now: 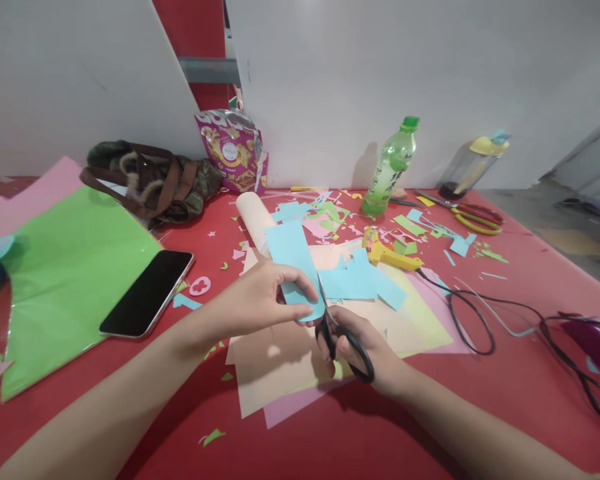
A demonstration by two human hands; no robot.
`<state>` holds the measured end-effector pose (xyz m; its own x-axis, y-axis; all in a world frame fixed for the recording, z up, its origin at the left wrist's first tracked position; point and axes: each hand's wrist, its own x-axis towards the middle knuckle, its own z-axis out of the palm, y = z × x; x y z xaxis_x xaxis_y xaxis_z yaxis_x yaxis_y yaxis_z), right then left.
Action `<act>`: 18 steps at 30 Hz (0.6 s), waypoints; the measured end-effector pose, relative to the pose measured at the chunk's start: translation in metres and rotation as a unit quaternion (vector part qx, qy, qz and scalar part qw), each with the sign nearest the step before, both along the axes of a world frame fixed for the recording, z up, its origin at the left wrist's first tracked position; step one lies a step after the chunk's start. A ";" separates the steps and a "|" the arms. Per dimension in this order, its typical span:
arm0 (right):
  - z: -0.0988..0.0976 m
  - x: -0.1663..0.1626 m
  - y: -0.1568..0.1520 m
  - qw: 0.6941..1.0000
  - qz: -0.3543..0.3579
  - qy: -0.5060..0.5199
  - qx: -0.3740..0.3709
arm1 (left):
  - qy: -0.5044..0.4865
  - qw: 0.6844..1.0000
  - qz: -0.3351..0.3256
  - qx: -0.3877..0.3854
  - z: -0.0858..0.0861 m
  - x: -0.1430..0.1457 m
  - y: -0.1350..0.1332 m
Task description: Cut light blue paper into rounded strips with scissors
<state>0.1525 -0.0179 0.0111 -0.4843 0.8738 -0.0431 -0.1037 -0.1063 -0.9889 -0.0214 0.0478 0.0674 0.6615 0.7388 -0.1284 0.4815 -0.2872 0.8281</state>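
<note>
My left hand (275,297) pinches a strip of light blue paper (291,250) between thumb and fingers, its rounded lower end toward me. Around the black handles of a pair of scissors (357,353) my right hand (360,340) is closed. The scissor blades point up and away, along the right edge of the blue strip. Beneath both hands lie stacked sheets of peach paper (260,373), with yellow and pink sheets partly showing. More cut blue paper (350,283) rests on the stack just beyond the scissors.
A phone (147,293) lies on green sheets (70,267) at left. A yellow glue gun (393,257) trails a black cable (485,303) rightward. Behind stand a snack bag (235,150), a green bottle (390,167) and a clear bottle (473,167); paper scraps (327,217) litter the red table (180,427).
</note>
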 end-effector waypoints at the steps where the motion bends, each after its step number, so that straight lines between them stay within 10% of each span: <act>1: 0.000 0.000 0.000 1.000 0.000 0.000 0.001 | 0.000 1.000 0.000 0.000 0.000 0.000 0.000; 18: -0.005 -0.002 -0.002 1.000 -0.021 -0.003 -0.018 | -0.001 1.000 -0.003 0.018 -0.003 -0.001 0.001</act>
<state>0.1507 -0.0196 0.0065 -0.4462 0.8916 -0.0776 -0.1038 -0.1377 -0.9850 -0.0219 0.0484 0.0642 0.6662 0.7391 -0.1001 0.4779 -0.3200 0.8181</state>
